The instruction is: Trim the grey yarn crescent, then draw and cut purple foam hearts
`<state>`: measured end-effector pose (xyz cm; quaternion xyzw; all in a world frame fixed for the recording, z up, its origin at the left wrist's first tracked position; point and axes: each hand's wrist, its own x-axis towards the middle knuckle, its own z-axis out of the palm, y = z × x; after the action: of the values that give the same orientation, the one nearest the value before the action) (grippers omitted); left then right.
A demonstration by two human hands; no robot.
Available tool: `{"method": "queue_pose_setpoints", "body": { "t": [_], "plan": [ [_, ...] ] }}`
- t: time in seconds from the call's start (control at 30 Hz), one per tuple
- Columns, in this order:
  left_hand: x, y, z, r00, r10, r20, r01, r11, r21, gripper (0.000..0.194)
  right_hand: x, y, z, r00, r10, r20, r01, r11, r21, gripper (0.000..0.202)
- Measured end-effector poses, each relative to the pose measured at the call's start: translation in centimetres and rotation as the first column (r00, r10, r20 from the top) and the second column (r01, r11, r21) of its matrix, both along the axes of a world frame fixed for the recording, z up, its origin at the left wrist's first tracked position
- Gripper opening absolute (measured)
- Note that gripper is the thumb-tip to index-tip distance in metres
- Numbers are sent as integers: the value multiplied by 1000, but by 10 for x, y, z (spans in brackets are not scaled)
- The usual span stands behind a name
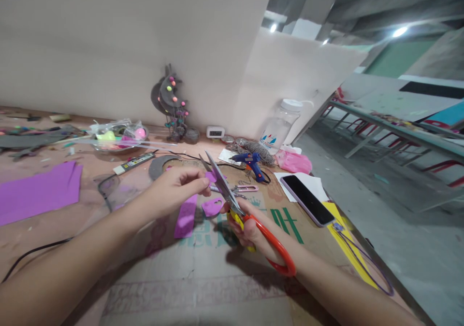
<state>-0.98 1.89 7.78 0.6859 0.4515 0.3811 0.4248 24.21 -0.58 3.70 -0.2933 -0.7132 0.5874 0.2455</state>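
My right hand [250, 229] grips a pair of scissors [226, 188] with red and yellow handles, its blades parted and pointing away to the upper left. A small purple craft-sheet piece [210, 177] is pinched in the fingertips of my left hand [186, 183], right at the blades. Whether the blades touch it, I cannot tell. Below the hands, a purple strip [186, 216] and a purple cut-out with a small hole [212, 207] lie on the printed cardboard [203, 268]. A pink-handled cutter [246, 188] lies behind the scissors.
A blue glue gun [250, 162] with a black cord lies behind. To the right are a phone [308, 200] and a water bottle [279, 125]. At left are a larger purple sheet [39, 193] and a bowl of pompoms [119, 135]. A grey moon ornament [170, 99] stands against the wall.
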Motion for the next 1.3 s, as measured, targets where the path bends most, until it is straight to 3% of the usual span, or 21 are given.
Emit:
{"method": "queue_pose_setpoints", "body": {
  "t": [0.93,1.3],
  "plan": [
    [-5,1,5,996,50,-74,-46,997,63,29,0,0,0,999,-48,9,48,999,-25,72],
    [-5,2,11,994,62,-93,-57,997,61,28,-3,-5,15,998,-67,13,68,996,-52,70]
  ]
}}
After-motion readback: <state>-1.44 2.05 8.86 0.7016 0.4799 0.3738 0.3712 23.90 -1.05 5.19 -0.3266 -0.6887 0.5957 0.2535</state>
